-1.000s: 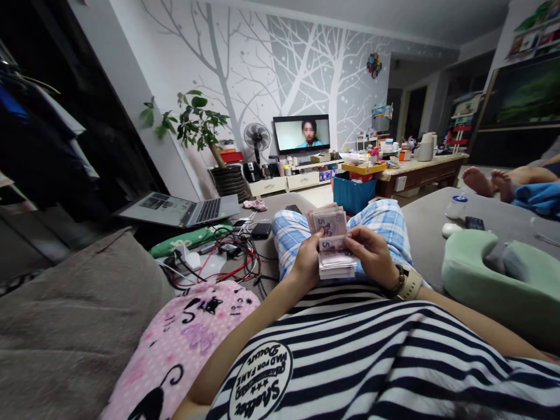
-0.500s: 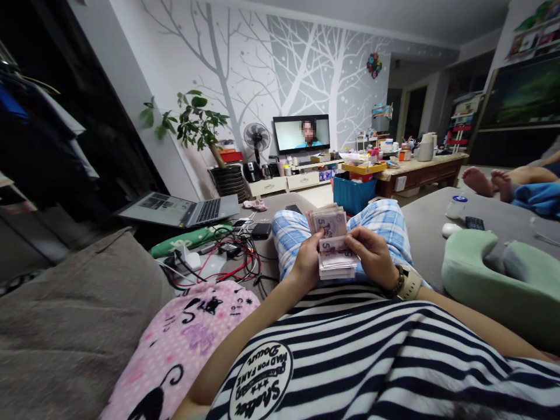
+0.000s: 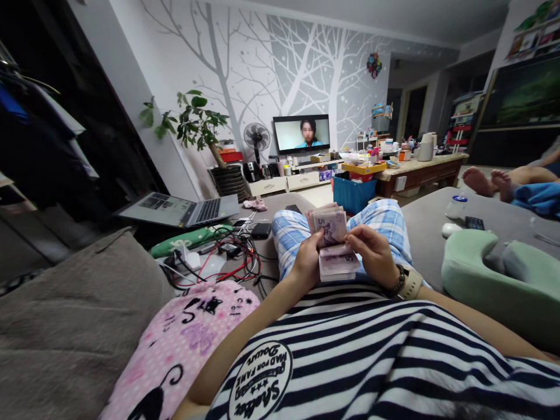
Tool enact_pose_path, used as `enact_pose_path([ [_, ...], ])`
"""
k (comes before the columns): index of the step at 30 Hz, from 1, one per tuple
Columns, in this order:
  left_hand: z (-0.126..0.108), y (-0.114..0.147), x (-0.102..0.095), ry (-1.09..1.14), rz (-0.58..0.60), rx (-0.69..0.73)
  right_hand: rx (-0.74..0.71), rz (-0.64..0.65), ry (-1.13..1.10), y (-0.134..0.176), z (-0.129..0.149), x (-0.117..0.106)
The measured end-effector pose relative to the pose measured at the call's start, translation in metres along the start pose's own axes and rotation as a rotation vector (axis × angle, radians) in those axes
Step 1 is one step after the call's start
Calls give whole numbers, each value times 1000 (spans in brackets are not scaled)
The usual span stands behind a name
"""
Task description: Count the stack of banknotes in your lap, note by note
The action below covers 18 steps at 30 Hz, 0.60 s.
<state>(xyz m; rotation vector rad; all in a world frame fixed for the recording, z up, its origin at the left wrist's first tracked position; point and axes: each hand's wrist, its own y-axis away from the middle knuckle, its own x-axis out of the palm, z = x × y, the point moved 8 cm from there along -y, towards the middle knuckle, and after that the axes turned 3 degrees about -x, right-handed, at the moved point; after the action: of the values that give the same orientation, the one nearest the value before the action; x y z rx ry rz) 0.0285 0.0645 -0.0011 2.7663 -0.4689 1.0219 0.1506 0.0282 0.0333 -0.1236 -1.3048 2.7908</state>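
Note:
A wad of purplish banknotes (image 3: 331, 224) marked with a 5 is in my left hand (image 3: 308, 256), bent over in the middle. The left thumb presses on its face near the bend. Its upper part stands up, while the lower part (image 3: 339, 265) hangs toward my striped shirt. My right hand (image 3: 374, 251), with a pale watch on the wrist, pinches at the right edge of the upper notes with thumb and forefinger. How many notes are between those fingertips is too small to make out. Both hands are above my lap in blue checked trousers (image 3: 385, 216).
To the left are a laptop (image 3: 175, 210), tangled cables (image 3: 245, 256), a black power bank-like box (image 3: 261, 231) and a pink cat-print cushion (image 3: 196, 332). A green neck pillow (image 3: 468, 265) lies on the right. Another person's feet (image 3: 485, 181) rest beyond it.
The note my right fingers were drawing down now lies flat on the lower part. My right fingertips have shifted slightly up to the edge of the upper notes. My left hand keeps its hold.

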Motion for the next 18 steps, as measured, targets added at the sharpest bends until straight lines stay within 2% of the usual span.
enact_pose_path([
  [4,-3,-1,-1,-3,-28,27,-18,1,-16,0,3,-1],
  [11,-5,-2,-12,-47,-53,76,45,-159,79,-4,-11,-17],
  [18,-6,2,-11,-100,-42,102,81,-135,90,-6,-16,-15],
])
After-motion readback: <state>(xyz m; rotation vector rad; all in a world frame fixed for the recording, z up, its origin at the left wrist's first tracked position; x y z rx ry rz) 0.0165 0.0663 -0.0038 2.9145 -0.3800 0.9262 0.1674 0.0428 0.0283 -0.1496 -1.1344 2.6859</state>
